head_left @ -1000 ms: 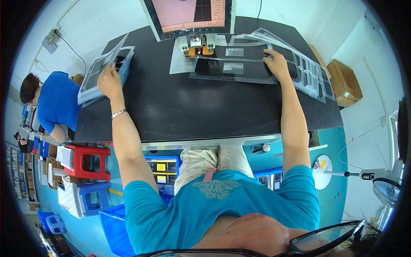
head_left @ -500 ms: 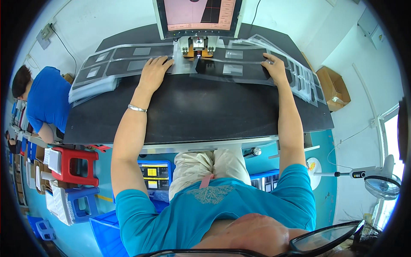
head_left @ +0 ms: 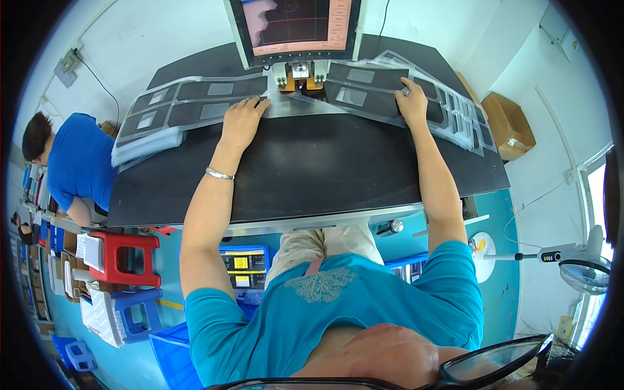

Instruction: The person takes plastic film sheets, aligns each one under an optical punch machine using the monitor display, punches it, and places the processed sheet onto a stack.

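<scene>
My left hand (head_left: 244, 121) lies with its fingers stretched out on the lower right corner of a dark film sheet (head_left: 190, 112) with clear borders and small pale windows. My right hand (head_left: 412, 104) grips the right part of a similar dark film sheet (head_left: 377, 97), its thumb and fingers bent at the sheet. That sheet slants, and its clear left end reaches toward the small machine head (head_left: 300, 77) with orange-yellow feet. Between the two sheets, a bare strip of the metal plate (head_left: 286, 107) shows below the head.
A monitor (head_left: 296, 29) stands behind the machine head. Stacked clear film sheets lie at the left (head_left: 146, 151) and right (head_left: 465, 120) of the black table (head_left: 325, 169). A cardboard box (head_left: 507, 127) is beyond the right edge. A person in blue (head_left: 81, 159) bends at the left.
The right sheet has shifted right and tilted, uncovering more of the metal plate below the machine head. My left hand sits slightly lower and further right. The picture on the monitor has changed.
</scene>
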Tool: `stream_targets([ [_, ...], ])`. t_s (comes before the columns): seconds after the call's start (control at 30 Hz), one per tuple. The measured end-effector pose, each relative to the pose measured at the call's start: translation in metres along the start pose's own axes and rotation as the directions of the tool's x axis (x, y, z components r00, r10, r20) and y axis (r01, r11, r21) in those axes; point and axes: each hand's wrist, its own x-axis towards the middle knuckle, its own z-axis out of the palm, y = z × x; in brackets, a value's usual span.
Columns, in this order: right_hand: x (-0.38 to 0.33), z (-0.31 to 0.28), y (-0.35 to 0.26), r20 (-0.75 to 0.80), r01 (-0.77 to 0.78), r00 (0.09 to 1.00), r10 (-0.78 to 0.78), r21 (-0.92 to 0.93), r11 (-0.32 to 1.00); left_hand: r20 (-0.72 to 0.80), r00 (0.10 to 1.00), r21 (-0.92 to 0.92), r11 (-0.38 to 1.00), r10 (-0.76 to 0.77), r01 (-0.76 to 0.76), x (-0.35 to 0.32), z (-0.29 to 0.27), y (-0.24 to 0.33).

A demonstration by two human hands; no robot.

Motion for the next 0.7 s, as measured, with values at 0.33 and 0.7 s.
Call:
stream_targets([
  [0.33, -0.001, -0.003, -0.005, 0.001, -0.020, 1.000, 0.020, 0.006, 1.000, 0.010, 1.000, -0.053, 0.999, -0.006, 0.006, -0.001, -0.005, 0.003],
  [0.7, 0.016, -0.028, 0.014, 0.076, 0.186, 0.980, -0.182, -0.056, 0.981, 0.020, 0.999, -0.107, 0.994, 0.032, -0.029, -0.003, -0.038, 0.035],
])
